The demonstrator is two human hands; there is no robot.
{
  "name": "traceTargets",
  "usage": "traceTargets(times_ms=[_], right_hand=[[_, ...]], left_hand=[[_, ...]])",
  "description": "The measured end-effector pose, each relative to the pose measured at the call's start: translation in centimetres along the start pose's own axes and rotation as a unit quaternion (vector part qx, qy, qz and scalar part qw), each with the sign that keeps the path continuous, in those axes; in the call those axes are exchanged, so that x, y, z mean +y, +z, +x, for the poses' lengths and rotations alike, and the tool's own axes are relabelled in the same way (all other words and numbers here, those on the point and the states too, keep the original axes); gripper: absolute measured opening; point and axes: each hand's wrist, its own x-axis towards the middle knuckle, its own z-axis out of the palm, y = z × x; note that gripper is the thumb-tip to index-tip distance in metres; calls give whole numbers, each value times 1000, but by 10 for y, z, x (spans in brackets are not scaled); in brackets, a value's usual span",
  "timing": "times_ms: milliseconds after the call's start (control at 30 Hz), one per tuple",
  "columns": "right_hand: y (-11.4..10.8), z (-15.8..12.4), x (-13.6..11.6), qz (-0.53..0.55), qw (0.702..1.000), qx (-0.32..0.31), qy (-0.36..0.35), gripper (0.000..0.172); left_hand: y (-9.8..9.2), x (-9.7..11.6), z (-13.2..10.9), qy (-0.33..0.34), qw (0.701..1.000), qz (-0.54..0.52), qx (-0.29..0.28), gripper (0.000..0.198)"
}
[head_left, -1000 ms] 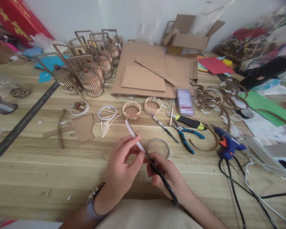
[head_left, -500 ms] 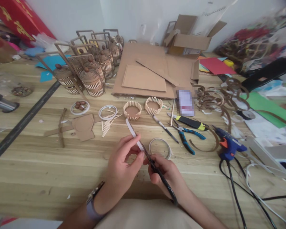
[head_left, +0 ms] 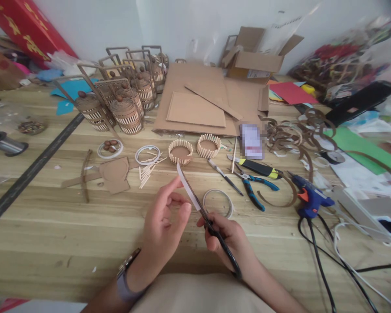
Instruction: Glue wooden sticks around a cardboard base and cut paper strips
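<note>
My right hand (head_left: 228,237) is closed round a pair of black-handled scissors (head_left: 224,248), whose blades point up and left. Along the blades lies a narrow white strip (head_left: 189,191), its top end near the left stick ring. My left hand (head_left: 166,217) is open beside the strip, thumb apart from the fingers. The index fingertip is close to the strip's left edge; I cannot tell whether it touches. Beyond the hands stand two small cardboard discs ringed with short sticks, a left stick ring (head_left: 180,152) and a right stick ring (head_left: 208,146).
Pliers (head_left: 256,187), a utility knife (head_left: 259,168), a pen (head_left: 226,177) and a blue glue gun (head_left: 309,195) lie to the right. A tape ring (head_left: 232,204) is near my right hand. Lidded stick baskets (head_left: 127,115), loose sticks (head_left: 146,174) and cardboard (head_left: 195,109) are farther back.
The left thumb and fingers have parted and let go of the white strip. The strip stays at the scissor blades, and the right hand keeps its grip.
</note>
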Motion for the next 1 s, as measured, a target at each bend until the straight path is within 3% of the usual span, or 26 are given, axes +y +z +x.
traceTargets(times_ms=[133,200,300,567,1000], right_hand=[[1,-3,3,-4,1000,-7,-7,76],[2,-3,5,-4,1000,-17,-14,76],[2,-3,5,-7,999,-34,-22,78],[1,-5,0,-6,999,-29,-39,77],[0,-5,2,-9,999,-21,-32,76]], left_hand=[[0,3,6,-61,994,-63,72,32],[-1,2,9,-114,989,-82,50,17],[-2,2,9,-162,984,-77,-1,25],[-1,12,3,-102,994,-37,-13,25],[0,11,0,-103,994,5,-46,31]])
